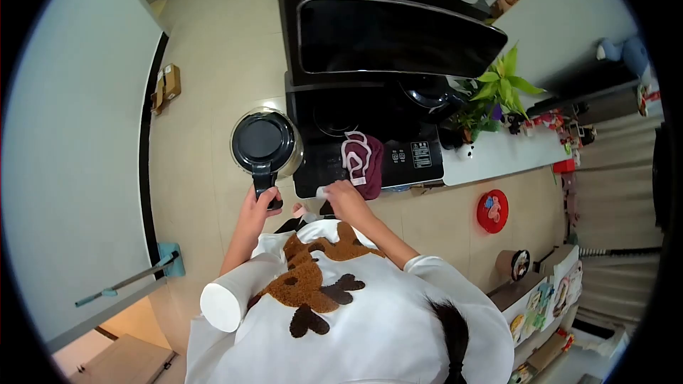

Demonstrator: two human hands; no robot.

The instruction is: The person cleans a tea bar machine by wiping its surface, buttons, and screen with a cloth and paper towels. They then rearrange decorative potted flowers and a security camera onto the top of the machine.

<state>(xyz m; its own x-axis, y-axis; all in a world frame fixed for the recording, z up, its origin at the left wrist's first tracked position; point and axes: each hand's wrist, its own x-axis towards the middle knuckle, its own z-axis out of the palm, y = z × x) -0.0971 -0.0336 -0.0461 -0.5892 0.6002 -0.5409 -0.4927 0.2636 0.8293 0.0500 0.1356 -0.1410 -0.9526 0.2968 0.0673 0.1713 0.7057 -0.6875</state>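
My left hand [255, 212] is wrapped round the black handle of a kettle [288, 158] with a clear body and a black lid. The kettle is held beside the left end of a black glass hob top [316, 163]. At the front edge of that top, my right hand [348, 203] is closed, with a small white piece [322, 193] showing at its fingertips; its kind is unclear. A folded maroon cloth [368, 167] with white trim lies just beyond my right hand. By my left elbow is a white cylinder-like form [222, 307] I cannot make out.
A dark pot [423, 92] stands at the back of the top, with a leafy plant [505, 89] to its right. Behind rises a black glossy panel [398, 35]. A red basin [492, 211] is on the floor at right; a cardboard box [166, 85] and a mop [167, 259] are at left.
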